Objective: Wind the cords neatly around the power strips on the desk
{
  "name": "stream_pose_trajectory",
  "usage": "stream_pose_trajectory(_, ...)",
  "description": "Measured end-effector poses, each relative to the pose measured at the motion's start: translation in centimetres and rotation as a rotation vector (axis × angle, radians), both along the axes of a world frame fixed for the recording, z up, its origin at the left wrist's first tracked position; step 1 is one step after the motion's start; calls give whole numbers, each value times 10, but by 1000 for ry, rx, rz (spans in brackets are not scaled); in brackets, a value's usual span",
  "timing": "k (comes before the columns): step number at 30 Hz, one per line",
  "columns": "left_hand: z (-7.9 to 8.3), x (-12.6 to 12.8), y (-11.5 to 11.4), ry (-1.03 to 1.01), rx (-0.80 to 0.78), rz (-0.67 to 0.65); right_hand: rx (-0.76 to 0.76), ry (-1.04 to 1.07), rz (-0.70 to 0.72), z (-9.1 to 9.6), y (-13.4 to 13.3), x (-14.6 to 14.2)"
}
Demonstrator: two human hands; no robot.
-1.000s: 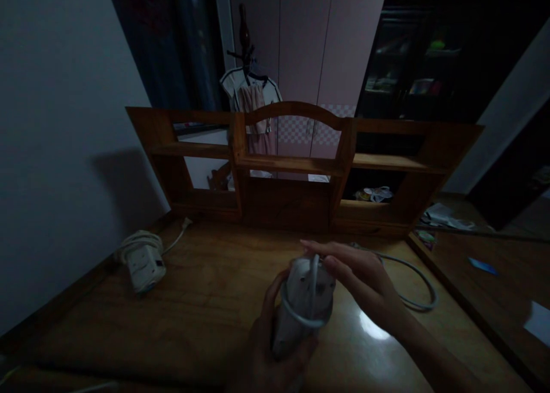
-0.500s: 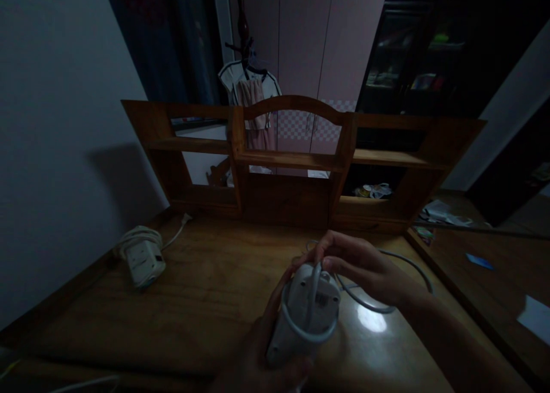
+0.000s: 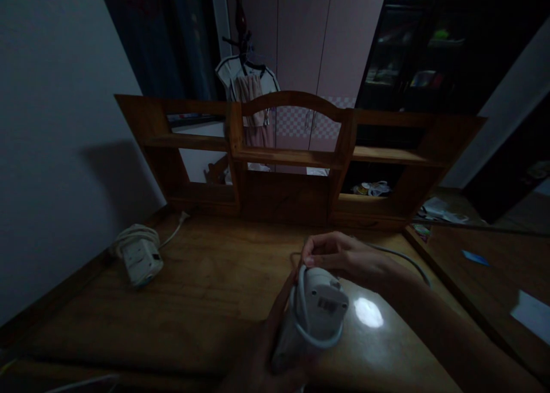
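Note:
My left hand (image 3: pixel 262 356) is wrapped around a white power strip (image 3: pixel 329 307), which is tilted with its screwed, labelled underside facing me. A grey-white cord (image 3: pixel 301 298) loops around the strip's body and runs up its left side. At the strip's upper end, my right hand (image 3: pixel 333 252) pinches this cord between thumb and fingers. The rest of the cord trails behind the right wrist onto the wooden desk. Shadow hides most of the left fingers.
On the desk (image 3: pixel 201 290) at the left lies another white power strip (image 3: pixel 140 258) with its cord bundled and its plug (image 3: pixel 184 215) beside it. A wooden shelf unit (image 3: pixel 287 158) lines the back edge. Papers (image 3: pixel 533 313) lie at the right.
My right hand has drawn the cord leftward, from across the middle of the strip's underside to its left edge. The strip has turned slightly, and less of the loose cord loop shows.

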State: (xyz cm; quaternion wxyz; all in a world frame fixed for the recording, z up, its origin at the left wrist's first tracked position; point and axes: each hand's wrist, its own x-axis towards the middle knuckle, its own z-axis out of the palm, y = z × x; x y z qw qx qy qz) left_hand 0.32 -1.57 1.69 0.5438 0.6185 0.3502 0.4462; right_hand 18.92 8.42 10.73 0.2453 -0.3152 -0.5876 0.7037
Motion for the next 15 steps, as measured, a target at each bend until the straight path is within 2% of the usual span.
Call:
stream_pose_trajectory(2,2,3,0,-50,29,29,-58,33,52,-5,-1,-3)
stream_pose_trajectory(4,5,4,0,-89,22,46,-71,82,40,-8,-5,-4)
stream_pose_trajectory(11,23,7,0,-100,-187,167,101,60,-259,-3,-9,5)
stream_pose_trajectory(15,32,8,1,-79,-271,186,133,50,-296,-16,-2,11)
